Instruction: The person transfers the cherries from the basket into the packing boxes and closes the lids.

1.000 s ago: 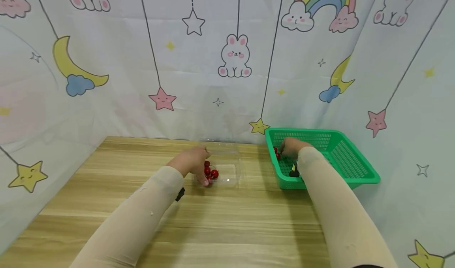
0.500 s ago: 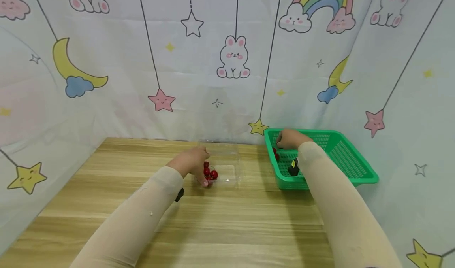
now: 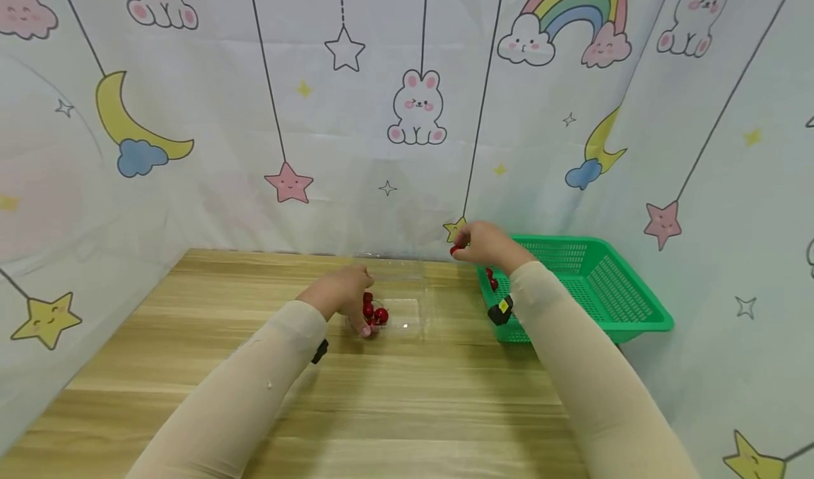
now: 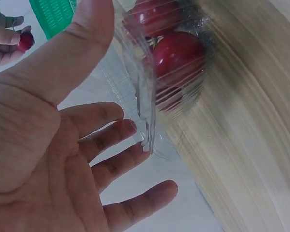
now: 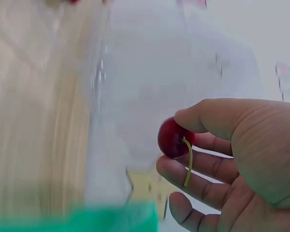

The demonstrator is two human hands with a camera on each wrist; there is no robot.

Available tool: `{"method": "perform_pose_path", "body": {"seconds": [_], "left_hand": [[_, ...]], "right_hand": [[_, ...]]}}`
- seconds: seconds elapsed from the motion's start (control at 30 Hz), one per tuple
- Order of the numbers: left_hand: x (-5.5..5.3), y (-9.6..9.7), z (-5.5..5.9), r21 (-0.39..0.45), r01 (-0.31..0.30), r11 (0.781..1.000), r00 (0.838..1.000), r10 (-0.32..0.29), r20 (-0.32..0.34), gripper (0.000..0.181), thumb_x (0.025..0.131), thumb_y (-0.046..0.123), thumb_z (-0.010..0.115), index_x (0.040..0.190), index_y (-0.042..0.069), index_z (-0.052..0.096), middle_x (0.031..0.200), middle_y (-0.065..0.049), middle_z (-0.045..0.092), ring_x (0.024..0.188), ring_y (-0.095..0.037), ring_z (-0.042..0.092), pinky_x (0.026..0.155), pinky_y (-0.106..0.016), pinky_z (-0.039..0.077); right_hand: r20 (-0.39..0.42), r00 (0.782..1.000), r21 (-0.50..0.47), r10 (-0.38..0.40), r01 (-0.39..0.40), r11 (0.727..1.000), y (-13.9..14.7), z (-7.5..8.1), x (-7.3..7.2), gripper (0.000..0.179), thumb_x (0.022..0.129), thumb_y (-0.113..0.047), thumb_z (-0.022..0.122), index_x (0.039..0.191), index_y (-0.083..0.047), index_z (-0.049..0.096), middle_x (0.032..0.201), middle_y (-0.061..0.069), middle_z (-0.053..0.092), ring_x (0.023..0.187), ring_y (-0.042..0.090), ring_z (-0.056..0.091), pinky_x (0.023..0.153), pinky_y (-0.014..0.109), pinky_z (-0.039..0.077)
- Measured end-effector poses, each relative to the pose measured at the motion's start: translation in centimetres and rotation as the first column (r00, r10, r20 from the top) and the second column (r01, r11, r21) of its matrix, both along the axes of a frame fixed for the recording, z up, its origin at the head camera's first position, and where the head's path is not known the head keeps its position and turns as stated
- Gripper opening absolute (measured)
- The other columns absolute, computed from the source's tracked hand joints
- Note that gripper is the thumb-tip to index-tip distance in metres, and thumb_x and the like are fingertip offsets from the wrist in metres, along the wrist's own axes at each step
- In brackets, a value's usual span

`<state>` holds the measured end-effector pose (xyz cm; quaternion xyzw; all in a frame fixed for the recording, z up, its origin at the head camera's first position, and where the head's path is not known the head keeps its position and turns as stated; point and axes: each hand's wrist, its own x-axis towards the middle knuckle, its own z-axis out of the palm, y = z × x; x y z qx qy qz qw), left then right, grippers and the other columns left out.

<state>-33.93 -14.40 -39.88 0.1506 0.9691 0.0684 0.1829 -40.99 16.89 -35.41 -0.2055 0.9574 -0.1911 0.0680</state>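
Note:
Between the thumb and fingers of my right hand (image 3: pixel 490 244) is a dark red cherry (image 5: pixel 172 137) with a green stem, held up just left of the green basket. My left hand (image 3: pixel 337 292) is at the left side of a clear plastic clamshell box (image 3: pixel 412 314), its lid raised at the back. In the left wrist view its fingers (image 4: pixel 111 166) are spread and fairly straight, with fingertips at the box's edge. Several red cherries (image 4: pixel 178 58) lie in the box, partly hidden behind the left hand in the head view.
A green plastic basket (image 3: pixel 639 321) with slotted walls stands on the right of the wooden table (image 3: pixel 381 408). A few cherries (image 3: pixel 492 282) lie at its left wall. A white cloth (image 3: pixel 356 126) printed with stars and rabbits hangs behind the table.
My right hand has risen out of the green basket and moved left past its rim, with a cherry in its fingers. The left hand has stayed at the clamshell box.

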Motion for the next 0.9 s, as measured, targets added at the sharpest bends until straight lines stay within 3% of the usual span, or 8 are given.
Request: {"method": "perform_pose_path", "body": {"seconds": [0.2,0.43,0.63,0.9], "left_hand": [[0.0,-0.1,-0.2,0.006,-0.005,1.0,1.0,0.005,0.0,0.117,0.078,0.045,0.107,0.172,0.007,0.049,0.184,-0.019,0.037,0.168,-0.044,0.041,0.133,-0.064,0.044],[-0.2,-0.2,-0.3,0.01,-0.006,1.0,1.0,0.006,-0.005,0.117,0.077,0.046,0.108,0.171,0.006,0.051,0.182,-0.019,0.039,0.166,-0.044,0.044,0.132,-0.063,0.046],[-0.3,-0.1,0.0,-0.015,0.008,1.0,1.0,-0.008,0.011,0.119,0.079,0.049,0.106,0.173,0.007,0.048,0.185,-0.018,0.036,0.169,-0.043,0.04,0.134,-0.062,0.043],[-0.3,-0.2,0.0,-0.025,0.03,0.999,1.0,-0.03,-0.005,0.118,0.079,0.049,0.106,0.173,0.007,0.048,0.185,-0.019,0.036,0.17,-0.043,0.039,0.135,-0.06,0.043]], "right_hand": [[0.035,0.993,0.002,0.112,-0.113,0.994,-4.5,-0.9,1.9,0.015,0.109,-0.022,0.08,0.117,-0.01,0.081,0.124,0.009,0.082,0.118,0.029,0.078,0.102,0.047,0.067],[0.04,0.973,0.04,0.227,-0.229,0.973,-8.8,-3.7,2.8,0.01,0.107,-0.019,0.08,0.112,-0.012,0.085,0.115,0.006,0.084,0.107,0.022,0.08,0.094,0.039,0.068],[0.014,0.975,0.063,0.22,-0.22,0.973,-11.3,-6.3,2.8,0.009,0.108,-0.018,0.08,0.11,-0.01,0.082,0.108,0.005,0.081,0.094,0.018,0.074,0.089,0.038,0.067],[-0.004,0.98,0.065,0.2,-0.199,0.978,-13.1,-8.3,2.8,0.013,0.106,-0.017,0.082,0.11,-0.004,0.083,0.101,0.005,0.079,0.085,0.017,0.068,0.082,0.037,0.064]]}}
